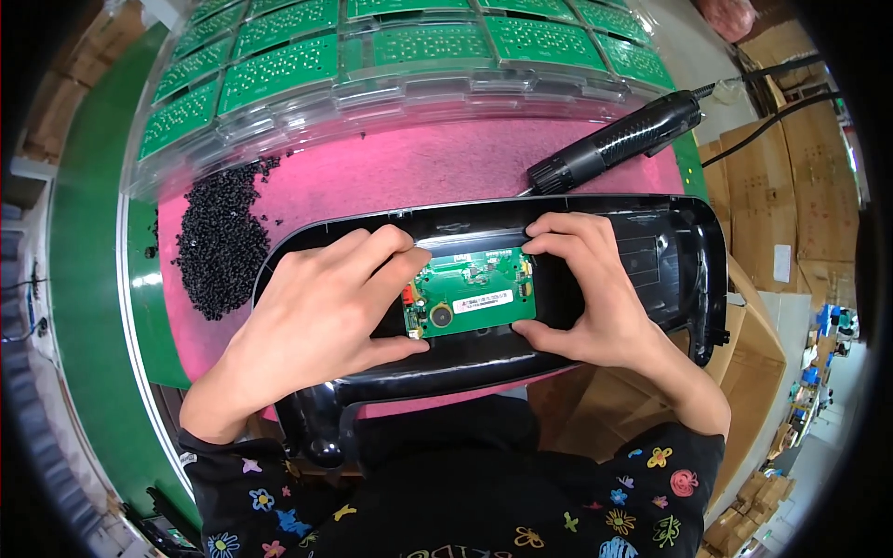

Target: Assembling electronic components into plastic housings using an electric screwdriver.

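A green circuit board (475,318) with a white label, a round dark part and a red connector lies over the middle of a black plastic housing (456,367). My left hand (339,298) grips the board's left edge, fingers at the top corner and thumb at the bottom one. On its right edge, my right hand (586,288) does the same, thumb low and fingers high. Whether the board rests on the housing's floor or sits slightly above it, I cannot tell. The housing lies open side up, its near edge reaching toward my body.
Clear plastic trays (372,104) of green circuit boards span the far side. A pile of small black screws (219,244) lies on the pink mat (391,158) at left. A black electric screwdriver (619,141) rests beyond the housing, its cord running right. Cardboard boxes (777,186) stand at right.
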### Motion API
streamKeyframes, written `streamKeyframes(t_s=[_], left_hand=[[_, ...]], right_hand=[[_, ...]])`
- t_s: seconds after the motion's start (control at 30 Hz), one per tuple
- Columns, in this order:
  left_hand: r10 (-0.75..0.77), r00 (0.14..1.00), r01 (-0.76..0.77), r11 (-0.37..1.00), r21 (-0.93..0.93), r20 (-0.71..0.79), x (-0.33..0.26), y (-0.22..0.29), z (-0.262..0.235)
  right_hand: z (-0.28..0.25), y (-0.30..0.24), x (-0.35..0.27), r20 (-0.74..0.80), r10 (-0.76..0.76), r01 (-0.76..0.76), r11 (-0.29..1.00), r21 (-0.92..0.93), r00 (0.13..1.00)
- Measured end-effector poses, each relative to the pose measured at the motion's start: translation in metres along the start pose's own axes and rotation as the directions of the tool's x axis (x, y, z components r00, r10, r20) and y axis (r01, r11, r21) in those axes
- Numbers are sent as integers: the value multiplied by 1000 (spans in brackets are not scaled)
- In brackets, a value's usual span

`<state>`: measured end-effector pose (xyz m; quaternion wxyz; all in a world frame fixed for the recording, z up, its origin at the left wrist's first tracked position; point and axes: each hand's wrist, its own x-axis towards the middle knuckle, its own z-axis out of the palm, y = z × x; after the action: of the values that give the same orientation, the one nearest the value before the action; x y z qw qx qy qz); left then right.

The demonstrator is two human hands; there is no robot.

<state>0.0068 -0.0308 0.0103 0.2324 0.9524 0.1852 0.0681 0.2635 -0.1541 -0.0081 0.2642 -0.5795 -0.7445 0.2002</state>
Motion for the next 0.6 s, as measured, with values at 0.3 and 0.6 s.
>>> streamKeyframes(t_s=[0.3, 0.6], left_hand=[[-16, 1000, 16, 1000, 14, 14, -1, 0, -1], [-11, 1000, 11, 1000, -2, -29, -5, -2, 2]], right_hand=[[0, -3, 1, 27, 19, -19, 1000, -20, 999], [0, -4, 1, 65, 61, -57, 997, -55, 996]])
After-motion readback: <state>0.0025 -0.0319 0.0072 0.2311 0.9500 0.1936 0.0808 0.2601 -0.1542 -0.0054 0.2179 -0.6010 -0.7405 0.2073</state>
